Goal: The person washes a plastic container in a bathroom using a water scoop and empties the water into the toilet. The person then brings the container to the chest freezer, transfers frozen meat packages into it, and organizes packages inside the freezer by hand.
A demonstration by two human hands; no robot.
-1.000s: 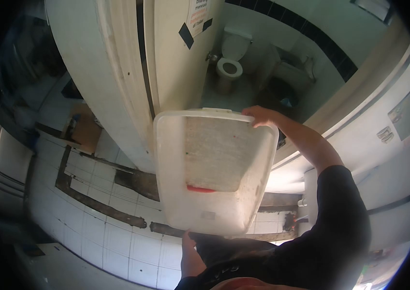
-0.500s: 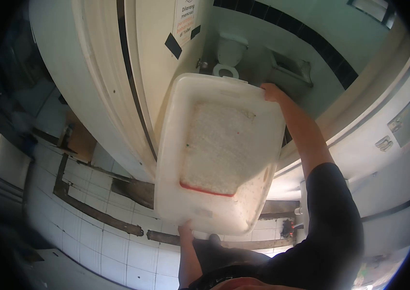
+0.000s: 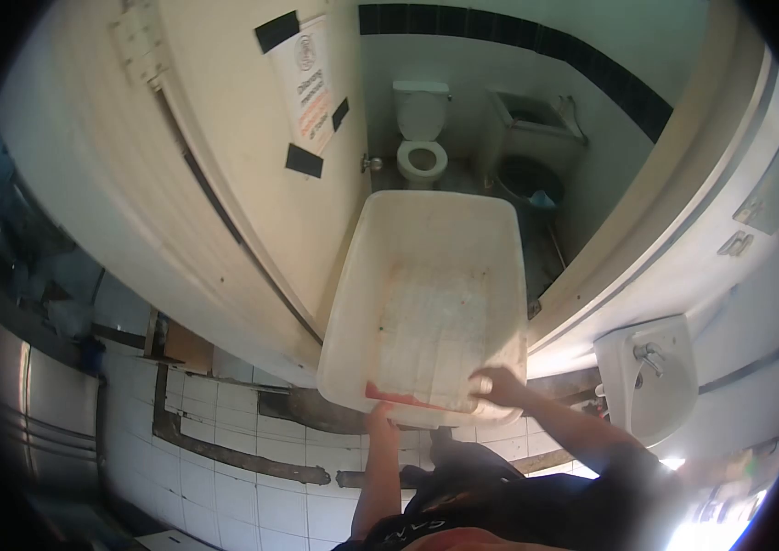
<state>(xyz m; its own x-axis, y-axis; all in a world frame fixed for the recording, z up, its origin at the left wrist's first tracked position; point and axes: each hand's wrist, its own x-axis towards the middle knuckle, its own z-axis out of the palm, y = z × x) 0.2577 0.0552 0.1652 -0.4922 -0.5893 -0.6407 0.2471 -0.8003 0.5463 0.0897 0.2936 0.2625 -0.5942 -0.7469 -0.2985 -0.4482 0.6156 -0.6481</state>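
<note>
A large translucent white plastic tub [image 3: 435, 230] fills the doorway in front of me, with its inside facing up. Its floor has brown stains, and a red strip [image 3: 399, 397] shows at the near end. My left hand [image 3: 382, 419] grips the near rim, fingers partly hidden by the tub wall. Over the near right part of the tub hovers my right hand [image 3: 500, 386], fingers apart and slightly bent, with nothing in them.
Beyond the doorway are a toilet [image 3: 423, 158], a dark round bin [image 3: 527, 179] and a basin. An opened door [image 3: 316, 202] with a taped sign flanks the tub's left. A small sink [image 3: 651, 381] hangs at right. Dark grooves [image 3: 233, 455] cut the tiled floor.
My right hand has let go of the tub's far right corner and come back to its near right side. The tub sits lower in view, tilted away more. My left hand stays at the near rim.
</note>
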